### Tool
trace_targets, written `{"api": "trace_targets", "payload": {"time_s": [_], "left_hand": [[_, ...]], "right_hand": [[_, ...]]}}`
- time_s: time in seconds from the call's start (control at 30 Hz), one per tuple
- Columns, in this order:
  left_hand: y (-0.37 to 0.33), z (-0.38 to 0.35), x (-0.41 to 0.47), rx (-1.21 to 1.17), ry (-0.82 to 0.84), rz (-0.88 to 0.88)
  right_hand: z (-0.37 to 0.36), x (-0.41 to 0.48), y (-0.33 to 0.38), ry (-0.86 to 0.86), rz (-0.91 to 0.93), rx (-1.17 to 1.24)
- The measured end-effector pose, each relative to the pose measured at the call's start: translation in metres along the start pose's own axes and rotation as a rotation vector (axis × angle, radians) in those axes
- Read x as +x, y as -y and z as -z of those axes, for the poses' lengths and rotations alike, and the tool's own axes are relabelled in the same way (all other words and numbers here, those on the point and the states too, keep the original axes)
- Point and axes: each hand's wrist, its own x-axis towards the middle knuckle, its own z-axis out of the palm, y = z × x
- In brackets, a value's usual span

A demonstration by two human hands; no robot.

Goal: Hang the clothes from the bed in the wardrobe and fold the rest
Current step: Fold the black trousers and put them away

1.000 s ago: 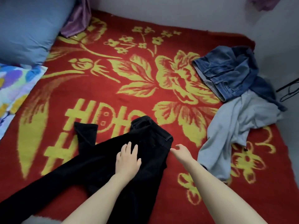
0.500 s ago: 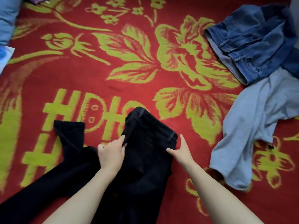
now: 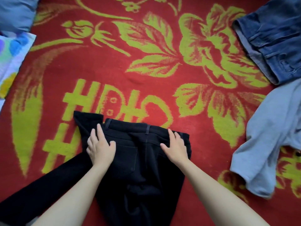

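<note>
**Black trousers spread flat at the waist; fold not yet made**

Head view. Half a second ago the waistband of the black trousers [image 3: 138, 160] was bunched narrow. It now lies drawn out wide on the bed's red blanket [image 3: 146, 70], back pocket up. The left hand [image 3: 101, 147] lies flat on the left hip and the right hand [image 3: 175, 147] flat on the right hip. The fingers [image 3: 99, 131] are straight and slightly apart, pressing the cloth and gripping nothing. I judge this to be smoothing ahead of the fold.

Edges and room: one trouser leg runs out of frame at lower left, and its doubled-back cuff [image 3: 88, 118] lies just beside the left hand. Open blanket extends beyond the waistband. The grey garment [image 3: 268, 136] lies well apart on the right, with the blue jeans [image 3: 273, 38] above it. A pillow [image 3: 14, 12] sits at the upper left. I cannot see the bed's own edges.
</note>
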Motion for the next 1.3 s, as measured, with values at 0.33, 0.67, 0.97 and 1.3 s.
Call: {"api": "trace_targets", "payload": {"time_s": [0.33, 0.67, 0.97, 1.3], "left_hand": [[-0.023, -0.004, 0.056, -0.428, 0.128, 0.293], [-0.018, 0.073, 0.018, -0.576, 0.255, -0.024], [-0.116, 0.305, -0.037, -0.979, 0.197, -0.593], [-0.172, 0.590, -0.196, -1.172, -0.187, -1.072]], "right_hand": [[-0.002, 0.011, -0.040, -0.301, -0.532, 0.450], [0.057, -0.069, -0.031, -0.434, -0.450, 1.136], [0.271, -0.176, 0.044, -0.582, 0.167, 1.245], [0.485, -0.396, 0.139, -0.851, 0.852, 1.163]]}}
